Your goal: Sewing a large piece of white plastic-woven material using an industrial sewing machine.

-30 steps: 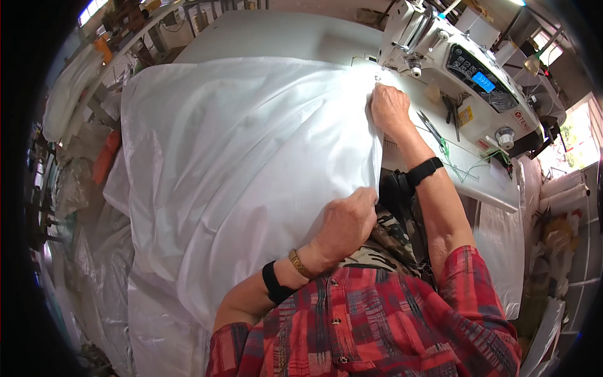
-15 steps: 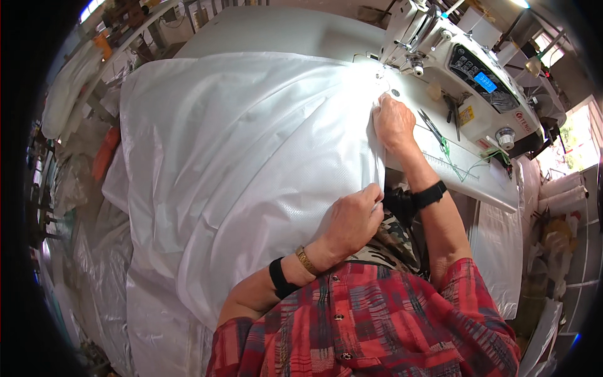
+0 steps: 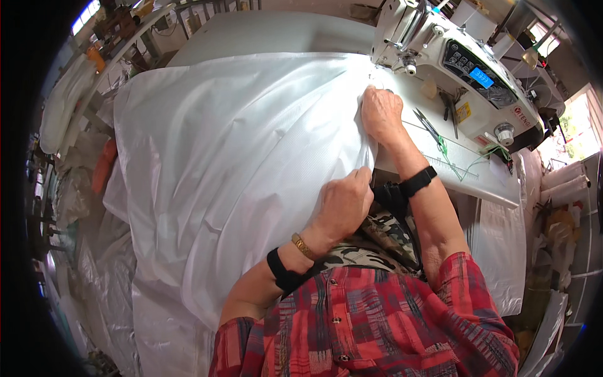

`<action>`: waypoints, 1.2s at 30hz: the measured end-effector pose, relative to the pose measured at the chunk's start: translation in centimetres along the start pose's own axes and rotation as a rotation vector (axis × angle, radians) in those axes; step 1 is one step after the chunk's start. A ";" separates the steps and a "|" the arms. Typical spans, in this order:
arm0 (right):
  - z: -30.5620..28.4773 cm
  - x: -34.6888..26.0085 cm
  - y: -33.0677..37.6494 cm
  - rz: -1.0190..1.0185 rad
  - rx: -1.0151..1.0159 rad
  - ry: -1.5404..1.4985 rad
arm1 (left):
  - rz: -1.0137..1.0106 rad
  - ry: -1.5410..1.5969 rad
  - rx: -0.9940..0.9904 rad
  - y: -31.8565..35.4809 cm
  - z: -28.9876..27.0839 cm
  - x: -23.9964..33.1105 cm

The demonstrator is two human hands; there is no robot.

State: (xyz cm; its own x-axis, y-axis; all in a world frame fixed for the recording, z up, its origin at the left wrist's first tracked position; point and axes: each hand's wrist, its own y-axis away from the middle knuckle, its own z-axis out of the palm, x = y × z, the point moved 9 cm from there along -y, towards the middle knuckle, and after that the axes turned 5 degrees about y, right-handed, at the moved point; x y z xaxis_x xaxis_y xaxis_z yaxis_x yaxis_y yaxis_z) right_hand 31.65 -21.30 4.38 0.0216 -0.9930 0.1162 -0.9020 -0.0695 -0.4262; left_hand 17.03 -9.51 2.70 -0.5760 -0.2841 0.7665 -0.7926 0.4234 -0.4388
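A large sheet of shiny white fabric [image 3: 220, 151] spreads over the table and hangs down toward me, its right edge running up to the sewing machine [image 3: 433, 47]. My right hand [image 3: 382, 113] is closed on that edge just in front of the machine's needle area, which glares under a bright lamp. Lower along the same edge, near my lap, my left hand [image 3: 345, 202] pinches the fabric with its fingers curled. Folds fan out across the sheet from the needle area. The fingertips of both hands are partly hidden by the cloth and knuckles.
Scissors [image 3: 428, 122] with green thread [image 3: 443, 149] lie on the table right of my right hand, beside a printed ruler scale [image 3: 455, 166]. A dark slim tool [image 3: 447, 107] rests near the machine base. Clear plastic sheeting [image 3: 110, 276] hangs at the left.
Both hands have shifted slightly up and left with the fabric edge, still gripping it. The sheet has moved a little toward the machine, and its folds have changed.
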 end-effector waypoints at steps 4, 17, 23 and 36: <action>0.3 1.4 -0.8 0.112 -0.003 -0.034 | -0.055 -0.043 0.028 -1.4 0.0 -0.6; -0.7 -0.1 1.7 0.056 -0.037 -0.023 | -0.006 -0.089 0.061 -1.3 1.6 -0.5; -0.1 -0.2 -0.8 -0.039 0.055 0.051 | 0.006 -0.178 0.062 -4.4 1.2 -0.9; -4.4 1.4 12.5 0.340 -0.095 -0.583 | -0.220 0.286 -0.294 11.2 -1.2 -3.9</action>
State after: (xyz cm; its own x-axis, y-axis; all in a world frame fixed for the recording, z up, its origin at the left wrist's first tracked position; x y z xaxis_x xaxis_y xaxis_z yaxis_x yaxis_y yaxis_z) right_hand 18.52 -23.17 3.22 -0.0648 -0.8494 -0.5237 -0.9332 0.2375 -0.2697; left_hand 10.63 -2.67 -4.64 -0.2895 -0.1636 0.9431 -0.7755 0.6176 -0.1309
